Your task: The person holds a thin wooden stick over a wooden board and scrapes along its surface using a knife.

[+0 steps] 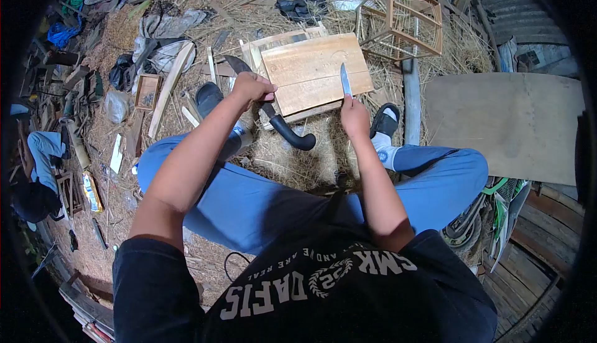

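Note:
My left hand (253, 87) is closed around the middle of a large curved knife (270, 110), whose black hooked handle (292, 134) points down and right, toward me. The dark blade tip shows beyond my fingers, beside the left edge of a wooden board (311, 69). In my right hand (355, 118) is a small knife (346, 79), its blade pointing away from me over the right part of the board. A pencil-like curved mark and a long line across the board are visible. The board rests tilted on other wooden pieces (254, 50).
A wooden frame (398, 23) stands at the back right, with a large flat sheet (504, 125) below it. Wood strips (171, 88), cloths and straw litter the ground. Another person's leg (46, 153) shows at the far left. My sandalled feet flank the board.

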Available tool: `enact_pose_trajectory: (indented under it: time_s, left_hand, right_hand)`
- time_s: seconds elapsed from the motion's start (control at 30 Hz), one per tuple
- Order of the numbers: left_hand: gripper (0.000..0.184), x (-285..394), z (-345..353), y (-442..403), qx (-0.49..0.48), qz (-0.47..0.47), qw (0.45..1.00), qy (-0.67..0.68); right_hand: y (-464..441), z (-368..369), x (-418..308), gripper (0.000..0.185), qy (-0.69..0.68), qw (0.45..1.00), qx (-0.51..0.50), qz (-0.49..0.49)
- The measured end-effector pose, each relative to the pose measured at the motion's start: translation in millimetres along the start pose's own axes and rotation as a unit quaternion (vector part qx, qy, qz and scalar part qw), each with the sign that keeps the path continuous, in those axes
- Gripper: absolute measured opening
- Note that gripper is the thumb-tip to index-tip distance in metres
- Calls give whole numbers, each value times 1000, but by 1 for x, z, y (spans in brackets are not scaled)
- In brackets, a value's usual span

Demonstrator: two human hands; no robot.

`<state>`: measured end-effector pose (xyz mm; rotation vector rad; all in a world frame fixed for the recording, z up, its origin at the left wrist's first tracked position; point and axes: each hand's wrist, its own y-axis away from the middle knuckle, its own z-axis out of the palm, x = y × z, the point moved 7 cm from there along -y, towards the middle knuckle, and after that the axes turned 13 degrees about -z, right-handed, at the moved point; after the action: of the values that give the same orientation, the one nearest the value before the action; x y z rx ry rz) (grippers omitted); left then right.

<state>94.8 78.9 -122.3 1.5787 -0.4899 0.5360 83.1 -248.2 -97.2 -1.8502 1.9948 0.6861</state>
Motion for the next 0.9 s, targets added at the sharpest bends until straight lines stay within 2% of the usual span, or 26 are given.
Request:
enact_pose_trajectory:
  time_s: [0.1,0.27,0.5,0.57,0.9]
  left_hand:
    - [17,-1,0,-2,3,1,1000,5]
    - [17,-2,-1,-1,13,3,1000,16]
    - [20,-3,1,1,8,-1,1000,0]
    - [21,-1,1,1,10,-2,1000,-2]
    - [23,0,0,3,14,-5,1000,-7]
  right_hand:
    - [0,-2,1,57,-8,1000,-16,3]
    - [-2,6,9,58,3,1000,25,-7]
    - [-1,0,5,58,-6,1000,16,-9]
    - [-2,-1,5,55,3,1000,-17,2]
    - [0,-4,0,57,-29,1000,-1,11]
